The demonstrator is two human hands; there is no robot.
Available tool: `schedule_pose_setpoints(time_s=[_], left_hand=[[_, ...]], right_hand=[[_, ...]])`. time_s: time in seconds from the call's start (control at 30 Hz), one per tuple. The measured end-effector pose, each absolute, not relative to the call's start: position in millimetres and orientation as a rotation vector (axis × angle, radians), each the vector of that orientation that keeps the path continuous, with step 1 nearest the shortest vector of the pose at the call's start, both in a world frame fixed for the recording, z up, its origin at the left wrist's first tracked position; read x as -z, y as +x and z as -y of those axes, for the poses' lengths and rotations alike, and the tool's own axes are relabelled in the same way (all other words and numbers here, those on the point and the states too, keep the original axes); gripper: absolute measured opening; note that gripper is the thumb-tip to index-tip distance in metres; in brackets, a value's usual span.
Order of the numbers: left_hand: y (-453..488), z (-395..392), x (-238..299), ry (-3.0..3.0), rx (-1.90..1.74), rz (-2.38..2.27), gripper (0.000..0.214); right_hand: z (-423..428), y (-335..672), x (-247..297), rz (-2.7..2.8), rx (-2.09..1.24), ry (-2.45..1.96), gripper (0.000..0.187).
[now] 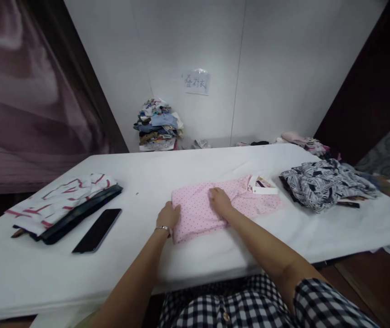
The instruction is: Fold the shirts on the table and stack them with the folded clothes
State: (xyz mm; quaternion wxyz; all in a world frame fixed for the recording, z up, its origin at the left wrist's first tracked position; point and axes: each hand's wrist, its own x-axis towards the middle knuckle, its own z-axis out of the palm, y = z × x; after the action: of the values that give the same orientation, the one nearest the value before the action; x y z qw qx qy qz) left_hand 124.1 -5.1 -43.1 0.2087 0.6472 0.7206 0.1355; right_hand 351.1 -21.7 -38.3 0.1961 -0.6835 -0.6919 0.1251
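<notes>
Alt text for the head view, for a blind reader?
The left hand touches the left edge of a folded pink shirt on a white table; the right hand lies flat on top. A phone and striped clothes lie to its left, a patterned garment to its right.

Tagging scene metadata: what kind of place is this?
Likely a makeshift clothes-folding or sorting station: a white table with a pink dotted shirt under the right hand, a navy-patterned garment beside it, and a clothes heap against the wall near a handwritten label.
</notes>
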Motion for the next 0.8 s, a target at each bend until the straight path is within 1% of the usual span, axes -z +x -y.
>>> schedule_pose_setpoints(time_s=[0.07,0.13,0.23,0.33,0.43,0.53,0.6,0.7,0.73,0.8], left_hand=[[123,3,45,1.801,-0.364,-2.009,0.047],[122,0,46,1.803,-0.368,-2.010,0.046],[123,-1,45,1.738,-0.458,-1.984,0.043],[127,0,35,1.437,-0.682,-1.822,0.036],[134,2,16,1.042,-0.841,-1.474,0.032],[147,3,-7,0.951,-0.933,-1.301,0.032],[163,2,-23,1.045,-0.992,-1.297,0.038],[204,3,-46,1.192,-1.035,-1.326,0.056],[222,4,-53,1.225,-1.033,-1.316,0.061],[260,5,-65,1.283,-0.982,-1.228,0.072]], right_hand=[[28,346,34,1.994,-0.252,-1.841,0.050],[34,341,36,2.104,-0.227,-1.750,0.054],[40,336,50,2.236,-0.335,-1.733,0.060],[41,336,58,2.228,-0.414,-1.744,0.060],[40,342,47,2.139,-0.597,-1.693,0.059],[44,350,27,1.860,-0.752,-1.664,0.063],[48,354,16,1.644,-0.925,-1.572,0.068],[54,365,6,1.353,-1.304,-1.274,0.074],[55,371,5,1.272,-1.385,-1.179,0.077],[55,391,5,1.170,-1.427,-1.078,0.083]])
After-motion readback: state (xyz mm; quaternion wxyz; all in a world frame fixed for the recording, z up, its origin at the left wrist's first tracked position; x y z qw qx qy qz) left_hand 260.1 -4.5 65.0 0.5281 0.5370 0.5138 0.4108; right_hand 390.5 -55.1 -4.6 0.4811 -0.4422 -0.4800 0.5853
